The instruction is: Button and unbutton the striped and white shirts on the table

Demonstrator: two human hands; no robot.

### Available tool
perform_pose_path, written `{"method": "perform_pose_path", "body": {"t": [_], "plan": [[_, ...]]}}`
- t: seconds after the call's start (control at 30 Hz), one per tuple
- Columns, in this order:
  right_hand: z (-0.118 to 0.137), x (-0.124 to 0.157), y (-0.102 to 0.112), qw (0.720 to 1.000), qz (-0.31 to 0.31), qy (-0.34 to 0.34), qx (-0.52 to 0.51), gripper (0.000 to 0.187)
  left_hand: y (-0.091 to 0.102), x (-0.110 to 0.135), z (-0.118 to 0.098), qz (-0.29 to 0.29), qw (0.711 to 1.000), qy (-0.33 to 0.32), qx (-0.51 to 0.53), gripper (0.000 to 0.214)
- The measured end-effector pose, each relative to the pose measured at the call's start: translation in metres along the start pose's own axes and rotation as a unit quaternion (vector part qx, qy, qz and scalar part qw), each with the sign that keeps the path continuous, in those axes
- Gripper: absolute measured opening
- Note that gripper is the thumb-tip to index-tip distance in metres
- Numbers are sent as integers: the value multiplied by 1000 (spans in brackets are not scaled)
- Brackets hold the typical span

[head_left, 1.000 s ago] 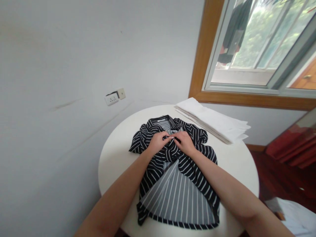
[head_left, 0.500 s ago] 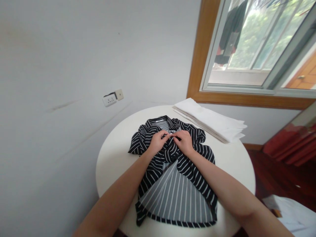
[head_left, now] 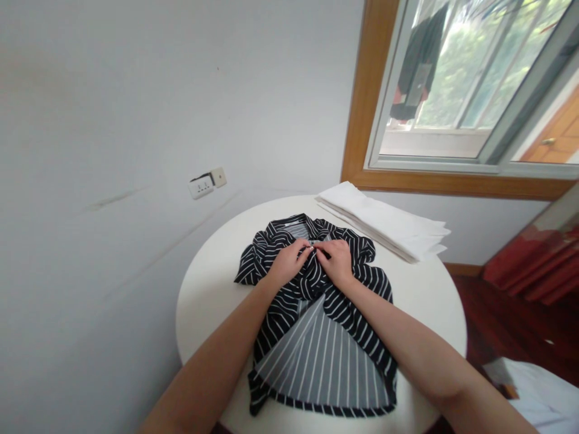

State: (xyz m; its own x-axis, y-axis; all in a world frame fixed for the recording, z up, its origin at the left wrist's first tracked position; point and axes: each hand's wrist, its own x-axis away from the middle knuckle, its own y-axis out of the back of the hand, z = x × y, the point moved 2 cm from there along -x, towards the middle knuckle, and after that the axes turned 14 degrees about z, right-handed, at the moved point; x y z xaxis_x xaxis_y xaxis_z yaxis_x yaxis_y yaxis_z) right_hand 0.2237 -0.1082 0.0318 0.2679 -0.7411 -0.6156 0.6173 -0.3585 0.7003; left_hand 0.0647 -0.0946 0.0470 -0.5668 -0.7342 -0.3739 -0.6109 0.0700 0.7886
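A black shirt with white stripes [head_left: 316, 337] lies spread on a round white table [head_left: 208, 283], its front open below so the grey inside shows. My left hand [head_left: 287, 263] and my right hand [head_left: 337, 260] meet just under the collar. Both are closed in a pinch on the shirt's front edges, fingertips touching each other. What lies between the fingertips is too small to make out.
A stack of folded white cloth [head_left: 384, 220] lies at the table's far right, by a wood-framed window [head_left: 362, 108]. A wall socket [head_left: 201, 185] sits on the grey wall at left. Red furniture [head_left: 529, 265] and a white cloth [head_left: 538, 395] stand at right.
Both hands stay pinched together at the collar, with only small finger motion. The view has drifted slightly.
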Motion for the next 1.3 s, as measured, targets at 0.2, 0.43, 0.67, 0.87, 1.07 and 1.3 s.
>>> {"method": "perform_pose_path", "body": {"t": [0.2, 0.43, 0.67, 0.87, 1.07, 1.3], "plan": [[-5, 1, 0, 999, 19, 27, 1, 12, -3, -1, -1, 0, 1000, 0, 24, 24], [-11, 1, 12, 996, -51, -46, -61, 13, 12, -4, 17, -178, 978, 70, 85, 26], [-30, -1, 23, 966, -165, -138, -143, 18, 36, 5, 23, -284, 950, 118, 49, 24], [-9, 1, 34, 987, -38, 0, -158, 24, 40, 5, 21, -103, 988, 67, 91, 50], [15, 3, 32, 991, 127, 28, 41, 44, 35, 6, 11, -25, 992, 83, -89, 38], [19, -6, 32, 961, 249, 73, 98, 48, 37, 9, 37, -134, 939, 222, -226, 40]]}}
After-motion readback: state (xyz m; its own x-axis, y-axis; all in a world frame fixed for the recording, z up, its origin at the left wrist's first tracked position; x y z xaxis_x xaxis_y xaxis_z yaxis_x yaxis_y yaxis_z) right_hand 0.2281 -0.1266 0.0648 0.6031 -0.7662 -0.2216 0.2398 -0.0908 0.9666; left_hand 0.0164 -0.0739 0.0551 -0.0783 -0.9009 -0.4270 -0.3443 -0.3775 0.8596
